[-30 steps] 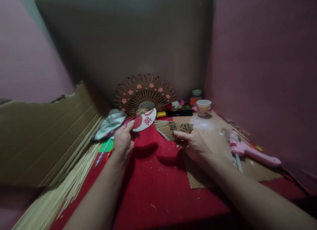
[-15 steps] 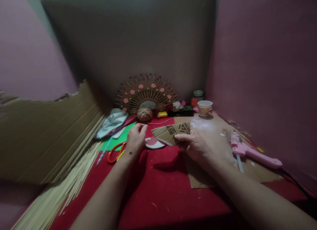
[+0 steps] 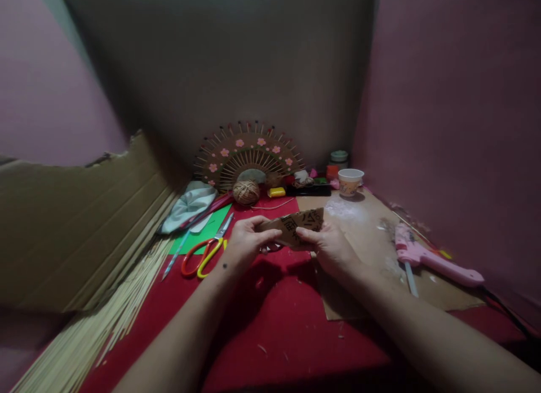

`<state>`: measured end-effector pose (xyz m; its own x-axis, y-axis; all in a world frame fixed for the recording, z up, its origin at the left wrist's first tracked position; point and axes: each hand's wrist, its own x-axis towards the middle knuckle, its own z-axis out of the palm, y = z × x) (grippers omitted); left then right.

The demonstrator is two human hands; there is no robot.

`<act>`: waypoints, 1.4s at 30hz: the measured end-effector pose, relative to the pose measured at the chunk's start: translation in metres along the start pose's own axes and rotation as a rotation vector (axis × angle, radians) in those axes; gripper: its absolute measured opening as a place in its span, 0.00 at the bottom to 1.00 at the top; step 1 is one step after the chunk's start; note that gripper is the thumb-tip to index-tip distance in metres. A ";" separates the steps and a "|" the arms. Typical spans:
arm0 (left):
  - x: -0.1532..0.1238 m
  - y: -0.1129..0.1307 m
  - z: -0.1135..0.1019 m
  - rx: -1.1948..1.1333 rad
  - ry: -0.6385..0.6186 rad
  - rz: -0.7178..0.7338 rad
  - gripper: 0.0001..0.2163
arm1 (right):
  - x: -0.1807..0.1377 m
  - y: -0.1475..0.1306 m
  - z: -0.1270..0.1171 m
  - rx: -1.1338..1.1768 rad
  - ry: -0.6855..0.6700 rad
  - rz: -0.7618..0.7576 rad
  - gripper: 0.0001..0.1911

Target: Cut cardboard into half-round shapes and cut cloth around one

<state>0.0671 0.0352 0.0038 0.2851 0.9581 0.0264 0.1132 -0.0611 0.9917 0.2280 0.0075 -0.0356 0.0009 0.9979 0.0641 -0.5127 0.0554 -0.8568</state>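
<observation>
A piece of brown cardboard (image 3: 291, 226) with dark printed characters is held up between my two hands. My left hand (image 3: 249, 241) grips its left end, thumb on the near face. At the other end my right hand (image 3: 332, 243) pinches it, its thumb also in front. The fingers behind the cardboard are hidden. Beneath my left hand a small white and red piece is mostly covered. Just left of that hand lie scissors (image 3: 205, 257) with one red and one yellow handle, blades pointing away over a green sheet (image 3: 200, 243).
A decorated fan (image 3: 249, 148) stands at the back behind a twine ball (image 3: 246, 192). On the right, a pink glue gun (image 3: 439, 263) and a paper cup (image 3: 350, 182) rest on a cardboard sheet (image 3: 359, 224). Thin sticks (image 3: 105, 325) lie along the left, beside upright cardboard (image 3: 84, 229).
My left hand has moved right and taken hold of the cardboard's left end, uncovering the scissors. The cardboard is now tilted differently, its printed face foreshortened. My right hand keeps its grip.
</observation>
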 end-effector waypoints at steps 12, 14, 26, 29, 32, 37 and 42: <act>0.007 -0.001 -0.011 -0.409 -0.131 -0.001 0.15 | -0.017 -0.008 0.007 -0.549 -0.009 -0.677 0.15; 0.006 -0.001 -0.011 -0.461 -0.219 -0.091 0.15 | -0.018 -0.007 0.007 -0.629 -0.012 -0.725 0.17; 0.008 -0.003 -0.019 -0.274 -0.131 -0.001 0.12 | -0.009 -0.011 0.007 -0.172 0.109 -0.185 0.19; 0.005 -0.005 -0.016 -0.171 -0.195 -0.006 0.13 | -0.007 -0.010 0.007 -0.022 0.040 0.071 0.17; 0.004 -0.006 -0.011 0.020 -0.210 0.009 0.12 | -0.007 -0.004 0.005 0.017 -0.133 0.212 0.15; 0.016 -0.001 -0.040 0.380 0.059 0.064 0.13 | -0.003 -0.001 0.000 0.066 -0.101 0.183 0.09; 0.015 -0.010 -0.096 0.879 0.246 -0.060 0.05 | 0.002 -0.003 -0.001 0.134 0.136 0.090 0.09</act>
<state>-0.0211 0.0771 0.0062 0.0559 0.9930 0.1039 0.8341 -0.1036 0.5418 0.2310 0.0092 -0.0333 0.0613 0.9943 -0.0875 -0.6252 -0.0301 -0.7799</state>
